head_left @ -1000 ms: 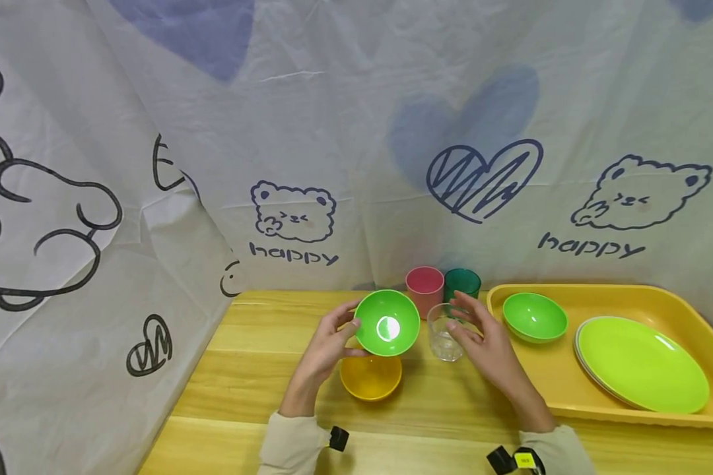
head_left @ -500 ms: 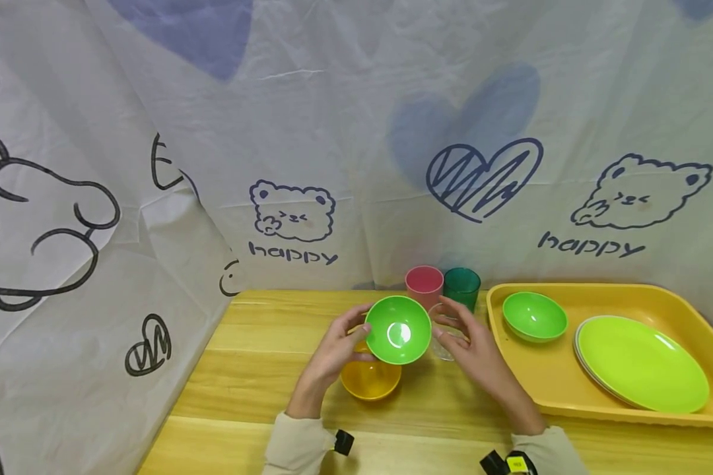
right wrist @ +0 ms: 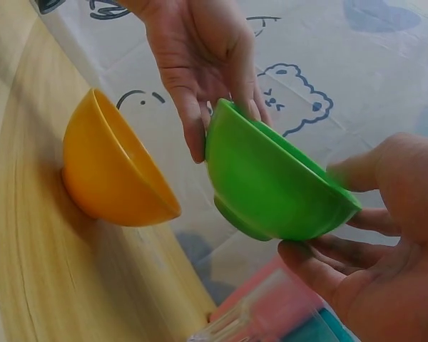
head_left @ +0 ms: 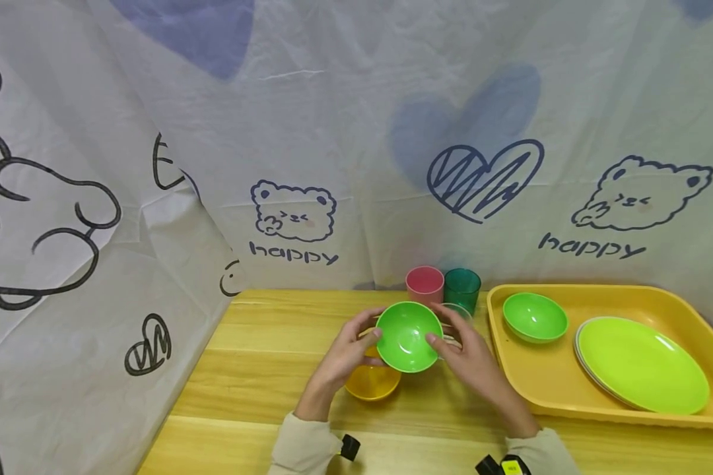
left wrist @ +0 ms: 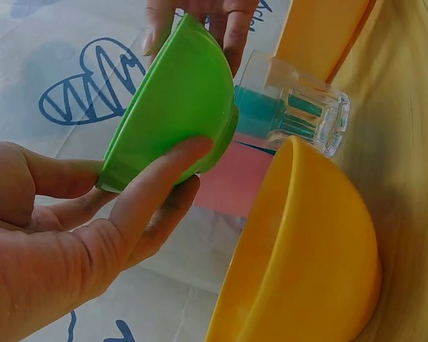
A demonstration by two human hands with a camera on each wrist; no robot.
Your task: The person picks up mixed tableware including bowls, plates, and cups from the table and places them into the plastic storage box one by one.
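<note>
A green bowl is held up above the table, tilted so its inside faces the head camera. My left hand grips its left side, thumb at the rim and fingers beneath, as the left wrist view shows on the bowl's outside. On the opposite side my right hand pinches the rim, thumb on top and fingers under the bowl. Below and slightly left, a yellow bowl sits upright on the table, partly hidden by the green one. Behind my right hand stands a clear glass, mostly covered in the head view.
A pink cup and a teal cup stand at the back against the cloth. To the right lies a yellow tray holding another green bowl and stacked plates with a lime one on top.
The green bowl has moved right and slightly down in my left hand. My right hand has come in from beside the clear glass and now holds the bowl's right side too.
</note>
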